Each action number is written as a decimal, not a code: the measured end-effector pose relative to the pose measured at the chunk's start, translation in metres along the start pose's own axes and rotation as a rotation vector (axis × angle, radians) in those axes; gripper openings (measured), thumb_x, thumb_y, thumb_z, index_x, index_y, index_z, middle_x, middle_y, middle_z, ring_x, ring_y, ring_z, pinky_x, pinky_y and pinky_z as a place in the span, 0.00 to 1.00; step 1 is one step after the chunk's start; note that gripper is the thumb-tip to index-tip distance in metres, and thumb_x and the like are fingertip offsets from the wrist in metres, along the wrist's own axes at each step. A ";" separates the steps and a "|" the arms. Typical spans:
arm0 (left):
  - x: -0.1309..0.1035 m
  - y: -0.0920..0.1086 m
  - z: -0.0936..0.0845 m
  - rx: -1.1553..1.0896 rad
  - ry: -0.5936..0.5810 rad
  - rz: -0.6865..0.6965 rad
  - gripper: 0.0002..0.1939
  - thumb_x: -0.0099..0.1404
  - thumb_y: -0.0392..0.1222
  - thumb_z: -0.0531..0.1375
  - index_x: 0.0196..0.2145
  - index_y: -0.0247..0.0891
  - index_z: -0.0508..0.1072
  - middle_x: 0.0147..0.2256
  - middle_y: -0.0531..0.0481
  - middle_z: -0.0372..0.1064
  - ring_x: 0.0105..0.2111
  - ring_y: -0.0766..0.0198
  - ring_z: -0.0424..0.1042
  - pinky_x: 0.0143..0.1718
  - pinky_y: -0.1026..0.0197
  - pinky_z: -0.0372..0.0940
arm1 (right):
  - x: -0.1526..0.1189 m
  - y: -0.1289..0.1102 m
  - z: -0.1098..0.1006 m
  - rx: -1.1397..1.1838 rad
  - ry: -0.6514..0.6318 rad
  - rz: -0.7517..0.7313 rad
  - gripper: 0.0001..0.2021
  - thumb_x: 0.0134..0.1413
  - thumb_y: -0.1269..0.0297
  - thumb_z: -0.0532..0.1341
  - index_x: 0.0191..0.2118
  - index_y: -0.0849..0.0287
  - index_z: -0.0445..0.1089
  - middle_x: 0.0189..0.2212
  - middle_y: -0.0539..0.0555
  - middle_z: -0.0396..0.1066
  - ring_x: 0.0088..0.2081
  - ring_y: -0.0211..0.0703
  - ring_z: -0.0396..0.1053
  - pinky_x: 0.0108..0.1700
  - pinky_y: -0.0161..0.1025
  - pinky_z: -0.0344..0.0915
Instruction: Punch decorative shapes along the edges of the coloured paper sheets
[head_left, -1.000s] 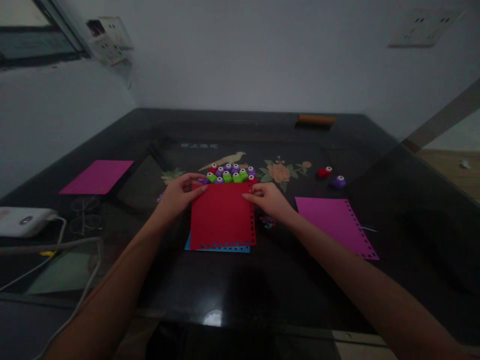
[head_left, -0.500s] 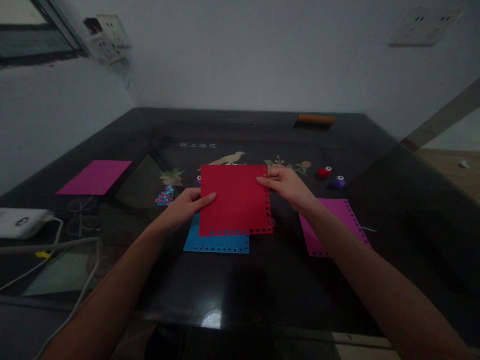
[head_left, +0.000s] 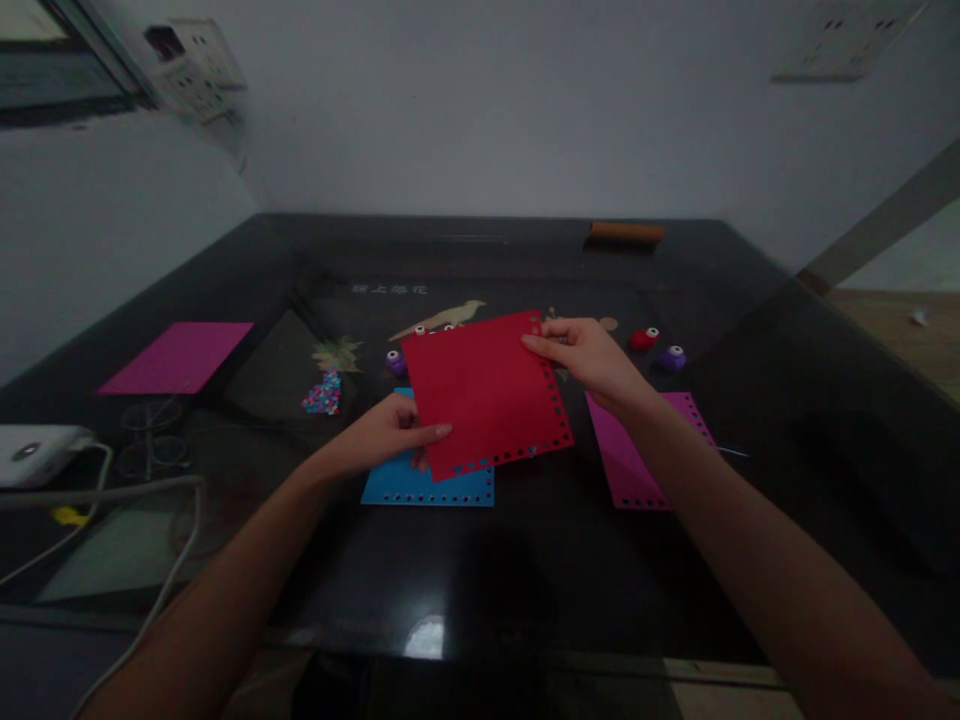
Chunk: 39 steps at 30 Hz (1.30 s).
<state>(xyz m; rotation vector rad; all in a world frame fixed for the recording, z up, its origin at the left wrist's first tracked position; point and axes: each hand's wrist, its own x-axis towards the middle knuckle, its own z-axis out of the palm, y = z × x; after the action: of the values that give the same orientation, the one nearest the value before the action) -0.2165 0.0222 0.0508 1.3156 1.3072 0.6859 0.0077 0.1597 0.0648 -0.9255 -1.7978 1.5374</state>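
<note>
A red paper sheet (head_left: 487, 390), punched with holes along its right and lower edges, is held tilted above the table. My left hand (head_left: 394, 430) pinches its lower left side, thumb on top. At the upper right corner my right hand (head_left: 581, 350) grips it between thumb and fingers. Partly under the red sheet lies a blue punched sheet (head_left: 427, 485) on the dark table. A pink punched sheet (head_left: 630, 460) rests beneath my right forearm, with a thin white stick (head_left: 733, 451) beside it.
Another pink sheet (head_left: 180, 357) lies at the left. Small colourful bits (head_left: 324, 393) form a pile near a purple eyed figure (head_left: 395, 362). Red (head_left: 643, 339) and purple (head_left: 672, 358) figures sit at right. A brown roll (head_left: 626, 233) is at the back; a white device (head_left: 41, 452) with cable stands left.
The red sheet has turned anticlockwise, its right side rising. My left hand has moved down and slightly right along its left edge. My right hand still holds the corner, slightly higher.
</note>
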 end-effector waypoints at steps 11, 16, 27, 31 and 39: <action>0.004 -0.006 0.017 -0.080 -0.095 -0.032 0.07 0.54 0.43 0.64 0.25 0.36 0.73 0.20 0.48 0.72 0.19 0.64 0.71 0.23 0.63 0.67 | -0.003 -0.003 0.004 0.054 -0.027 0.040 0.10 0.48 0.57 0.63 0.27 0.59 0.69 0.24 0.51 0.70 0.25 0.36 0.65 0.28 0.35 0.61; 0.005 -0.007 0.017 -0.132 -0.044 -0.027 0.07 0.52 0.42 0.65 0.27 0.37 0.72 0.20 0.49 0.72 0.19 0.63 0.71 0.23 0.62 0.67 | -0.001 -0.001 0.002 -0.030 0.010 0.011 0.19 0.52 0.47 0.58 0.25 0.58 0.68 0.25 0.51 0.69 0.25 0.36 0.65 0.28 0.35 0.61; 0.012 -0.010 -0.014 -0.485 0.528 0.149 0.10 0.49 0.43 0.67 0.24 0.35 0.72 0.20 0.53 0.70 0.17 0.69 0.66 0.21 0.66 0.64 | 0.007 0.008 -0.006 -0.054 -0.031 0.054 0.21 0.55 0.47 0.54 0.28 0.60 0.70 0.21 0.53 0.71 0.23 0.36 0.68 0.26 0.34 0.61; 0.013 -0.010 -0.024 -0.612 0.699 0.211 0.13 0.47 0.41 0.69 0.29 0.34 0.72 0.23 0.53 0.71 0.18 0.70 0.66 0.22 0.67 0.65 | 0.009 0.016 -0.005 -0.126 -0.029 0.009 0.16 0.56 0.53 0.55 0.27 0.60 0.70 0.20 0.51 0.70 0.22 0.35 0.67 0.27 0.34 0.62; 0.011 -0.010 -0.026 -0.562 0.721 0.200 0.14 0.50 0.45 0.67 0.29 0.33 0.71 0.22 0.53 0.69 0.21 0.70 0.67 0.25 0.67 0.66 | 0.019 0.022 0.016 -0.564 0.065 -0.150 0.09 0.55 0.65 0.56 0.28 0.62 0.71 0.24 0.53 0.72 0.26 0.38 0.68 0.30 0.36 0.62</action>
<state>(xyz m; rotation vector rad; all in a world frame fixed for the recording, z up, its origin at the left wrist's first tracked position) -0.2410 0.0376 0.0446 0.7504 1.3823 1.6395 -0.0135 0.1681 0.0408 -1.0446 -2.2425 0.9046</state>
